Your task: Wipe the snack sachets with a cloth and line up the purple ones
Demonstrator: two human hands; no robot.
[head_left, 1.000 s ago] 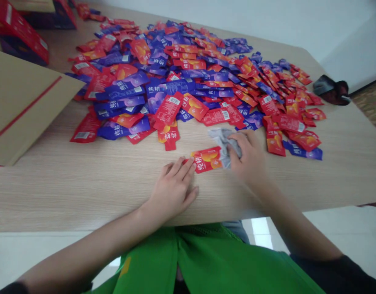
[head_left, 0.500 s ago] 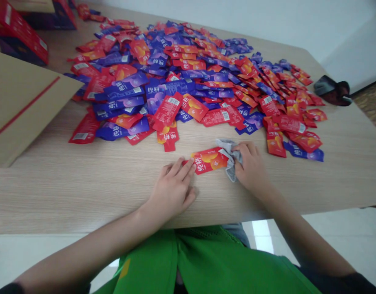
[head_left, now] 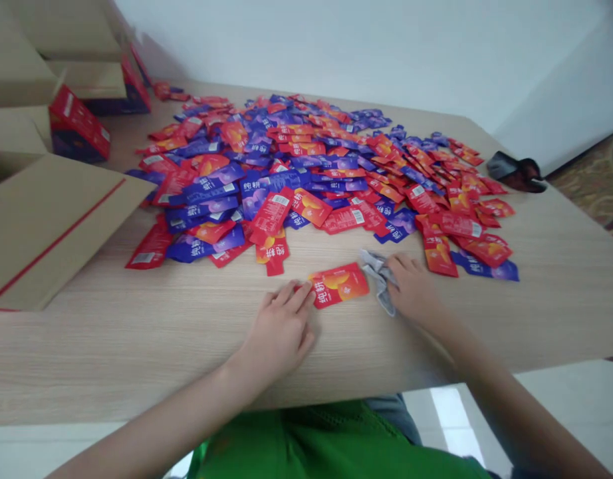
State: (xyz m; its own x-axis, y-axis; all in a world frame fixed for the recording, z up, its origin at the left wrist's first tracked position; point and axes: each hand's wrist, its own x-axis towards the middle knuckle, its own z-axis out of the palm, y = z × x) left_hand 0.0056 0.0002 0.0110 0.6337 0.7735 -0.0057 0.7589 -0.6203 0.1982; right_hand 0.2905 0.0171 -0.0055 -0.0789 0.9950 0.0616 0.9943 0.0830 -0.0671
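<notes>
A red pouch (head_left: 342,285) with orange fruit printed on it lies flat on the table in front of me. My left hand (head_left: 281,326) rests on its left end, fingers stretched out over the narrow tip and thumb held apart. In my right hand (head_left: 411,286) is a crumpled grey cloth (head_left: 381,276), gripped by the fingers just past the pouch's right end. A small gap shows between cloth and pouch. Behind them spreads a large heap of red and purple pouches (head_left: 276,183).
Open cardboard boxes stand at the left, the nearest with a tan flap (head_left: 67,213) reaching over the table (head_left: 161,346). A dark, shiny object (head_left: 516,171) sits near the right edge. A white wall (head_left: 336,46) rises behind the table.
The grey cloth has moved off the pouch's right end to the right, with my right hand. My left hand stays on the pouch. The view has tilted up, showing more wall and boxes.
</notes>
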